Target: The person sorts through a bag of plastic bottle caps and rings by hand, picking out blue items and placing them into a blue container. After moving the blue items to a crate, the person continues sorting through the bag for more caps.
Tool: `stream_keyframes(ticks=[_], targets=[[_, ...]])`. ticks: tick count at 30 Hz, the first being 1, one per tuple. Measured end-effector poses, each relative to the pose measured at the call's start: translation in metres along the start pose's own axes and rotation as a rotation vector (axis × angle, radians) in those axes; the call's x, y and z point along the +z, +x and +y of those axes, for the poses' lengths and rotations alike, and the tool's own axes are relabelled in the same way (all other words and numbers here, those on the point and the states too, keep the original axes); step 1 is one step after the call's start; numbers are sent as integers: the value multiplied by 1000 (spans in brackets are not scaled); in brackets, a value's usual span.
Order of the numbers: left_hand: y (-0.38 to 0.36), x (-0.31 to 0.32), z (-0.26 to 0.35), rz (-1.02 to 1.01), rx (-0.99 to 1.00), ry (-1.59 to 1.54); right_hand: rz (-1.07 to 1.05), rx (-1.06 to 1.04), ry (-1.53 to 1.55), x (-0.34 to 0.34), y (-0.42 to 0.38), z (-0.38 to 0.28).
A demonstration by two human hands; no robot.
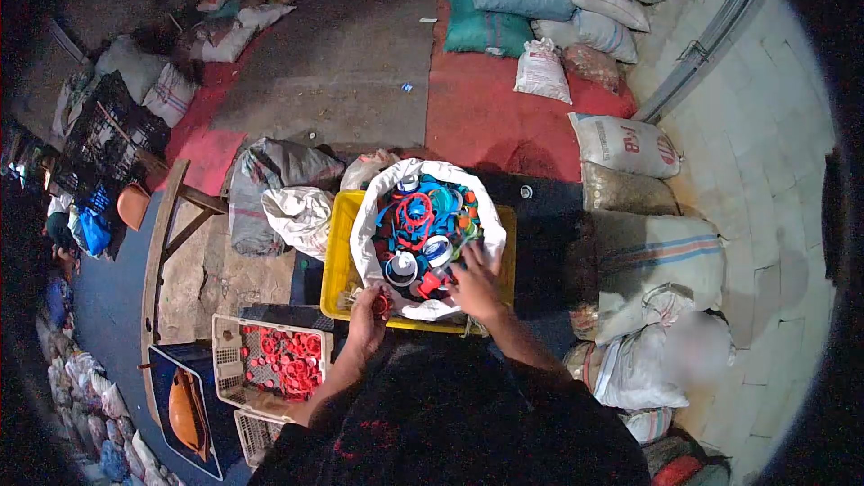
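Sitting low at left, slatted white crate [243,355] of sorted red rings [288,362], within easy drop. Left hand [369,310] pinching one small red ring [382,304]. Right hand [477,283], fingers spread, pressing into white woven sack [364,243] of mixed glossy plastic caps [423,220], propped in yellow tub [337,265].

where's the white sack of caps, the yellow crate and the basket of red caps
white sack [371,238]: head view, on its rolled left rim
yellow crate [339,261]: head view, on its bare left wall
basket of red caps [228,351]: head view, on its pale left rim
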State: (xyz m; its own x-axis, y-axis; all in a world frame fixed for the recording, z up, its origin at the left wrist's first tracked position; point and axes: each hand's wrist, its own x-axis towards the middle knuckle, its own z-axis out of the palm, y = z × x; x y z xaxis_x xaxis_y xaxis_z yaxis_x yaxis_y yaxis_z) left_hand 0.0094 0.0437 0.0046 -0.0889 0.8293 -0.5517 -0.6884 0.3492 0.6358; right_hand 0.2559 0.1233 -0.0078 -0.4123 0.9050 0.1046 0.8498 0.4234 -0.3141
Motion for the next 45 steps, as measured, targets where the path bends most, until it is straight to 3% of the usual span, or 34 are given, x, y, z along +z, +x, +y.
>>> stream_keyframes(ticks=[7,10,12,14,16,18,21,24,26,29,33,37,40,45], targets=[[0,4,3,-39,16,-20,-48,-82,243,-1,32,-27],[2,-1,2,-24,-7,-21,-101,-140,657,-13,48,-9],[2,0,3,-20,-13,-25,-353,69,646,-44,59,5],[0,3,6,-15,-16,-24,-74,179,953,-35,53,26],[-3,6,9,-7,-17,-17,72,195,674,-39,49,50],[-4,5,10,-18,-42,-5,-16,214,690,-46,40,64],[-6,9,13,20,-42,38,-128,62,666,-47,28,66],[3,5,7,-25,-9,99,-57,-104,388,-31,20,66],[6,2,4,-68,21,137,3,-55,319,-21,20,62],[8,13,4,32,-3,235,83,-52,308,-14,26,54],[23,0,-9,-48,6,182,84,53,44,-22,33,29],[26,-7,-9,-75,-40,103,-110,43,-29,-12,43,4],[21,-2,-4,-104,-41,94,-135,93,-85,2,50,-3],[16,6,-1,-88,-48,95,-145,82,88,5,53,9]])
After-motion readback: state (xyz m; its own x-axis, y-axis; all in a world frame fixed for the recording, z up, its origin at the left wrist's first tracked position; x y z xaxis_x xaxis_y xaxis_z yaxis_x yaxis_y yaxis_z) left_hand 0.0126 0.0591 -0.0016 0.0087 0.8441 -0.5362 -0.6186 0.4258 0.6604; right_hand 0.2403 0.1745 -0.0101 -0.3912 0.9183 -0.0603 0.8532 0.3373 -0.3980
